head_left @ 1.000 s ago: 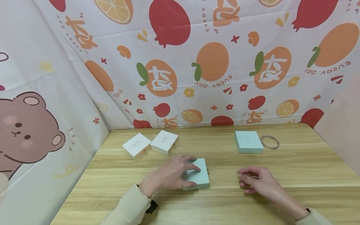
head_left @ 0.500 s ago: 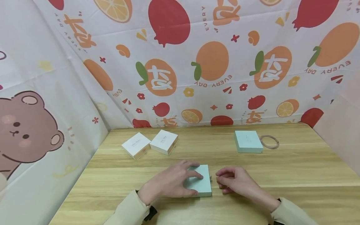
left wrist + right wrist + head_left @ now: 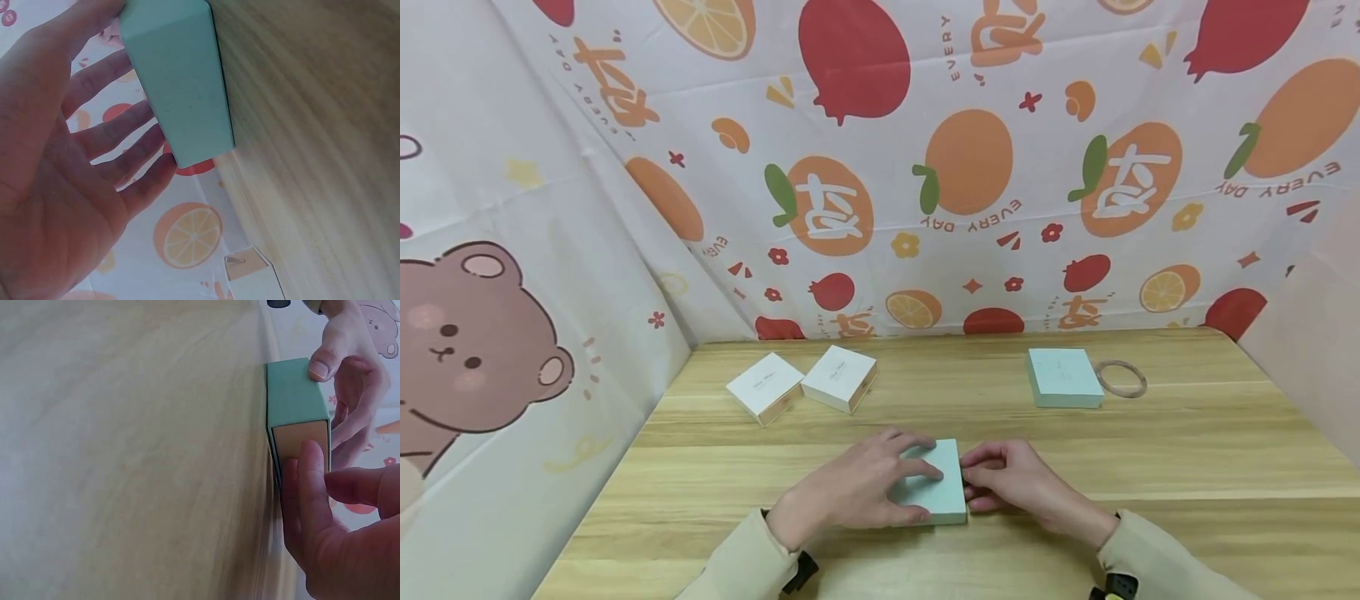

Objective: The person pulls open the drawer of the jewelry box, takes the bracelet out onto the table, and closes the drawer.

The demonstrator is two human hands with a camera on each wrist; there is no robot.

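A mint-green drawer box [image 3: 950, 492] lies flat on the wooden table, its tan drawer end [image 3: 300, 439] facing right. Across its top my left hand [image 3: 861, 483] holds it, thumb at the near side and fingers spread over the top and far edge. In the left wrist view, the fingertips of that hand [image 3: 69, 175] meet the box's edge. My right hand [image 3: 1022, 487] is at the drawer end, with thumb and fingers together against the tan face where the small pull tab was; the fingers hide the tab. The drawer looks flush with the sleeve.
Two white boxes, the left one [image 3: 765, 387] and the right one [image 3: 840, 377], sit at the back left. A second mint-green box [image 3: 1064, 377] stands at the back right, beside a brownish ring [image 3: 1122, 378]. A fruit-print cloth [image 3: 880, 267] hangs behind the table [image 3: 1187, 467].
My right hand has come left from beside the box to its drawer end, covering the tab. With the left hand, the green box has shifted slightly nearer and to the right.
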